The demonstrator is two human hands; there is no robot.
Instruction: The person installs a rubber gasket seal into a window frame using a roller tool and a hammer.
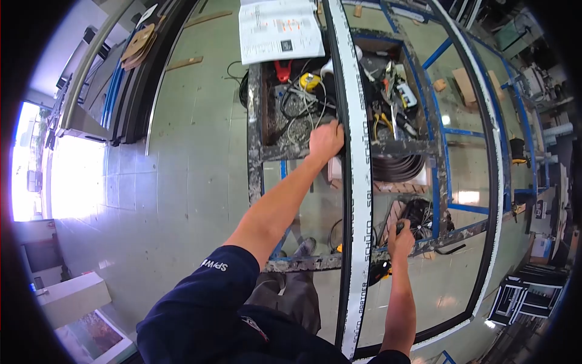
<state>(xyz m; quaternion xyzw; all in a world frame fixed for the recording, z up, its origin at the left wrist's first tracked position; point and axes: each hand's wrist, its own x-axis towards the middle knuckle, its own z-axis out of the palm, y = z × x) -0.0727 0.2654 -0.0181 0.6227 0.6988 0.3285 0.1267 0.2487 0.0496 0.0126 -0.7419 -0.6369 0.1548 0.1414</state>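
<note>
A large window frame (359, 200), black with white printed protective film, lies across a paint-spattered workbench (309, 262). My left hand (327, 141) is closed on the left edge of its long profile, the fingertips partly hidden. To the right of that profile, inside the frame's opening, my right hand (401, 241) is closed around a small dark object (399, 227), of which only the end shows. Just beyond the right hand is a bundle of black cables (418, 215).
The bench's trays hold a yellow tape measure (309, 81), a red tool (282, 71), pliers (383, 121) and cables. Printed papers (280, 30) lie at the far end. A coil of dark strip (397, 168) sits on the lower shelf. Dark profiles (136, 79) lean at the left.
</note>
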